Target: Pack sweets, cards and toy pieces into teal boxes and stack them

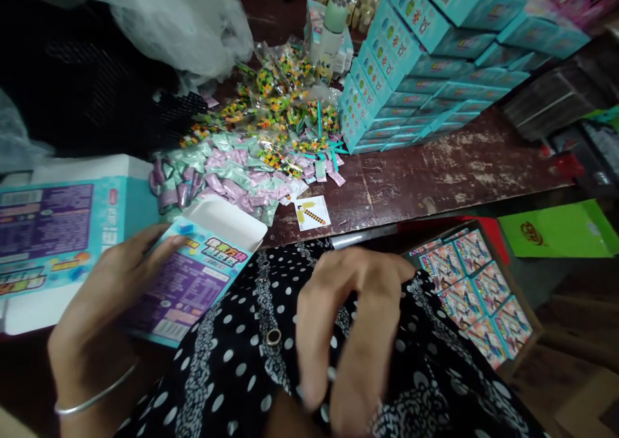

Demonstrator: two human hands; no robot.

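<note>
My left hand (pixel 104 296), with a thin bangle at the wrist, grips a small teal and purple carton (pixel 193 273) whose white top flap stands open. It rests at the table's near edge over my lap. My right hand (pixel 351 325) hangs blurred over my black polka-dot clothing, fingers apart and pointing down, holding nothing that I can see. A small white card with a yellow picture (pixel 312 213) lies on the table just beyond the carton.
Flattened teal cartons (pixel 53 231) lie at the left. A heap of pink and green packets (pixel 227 177) and colourful bagged bits (pixel 285 106) fills the dark table's middle. Stacked teal boxes (pixel 411 70) stand at the back right. A crate of boxes (pixel 476 296) sits low right.
</note>
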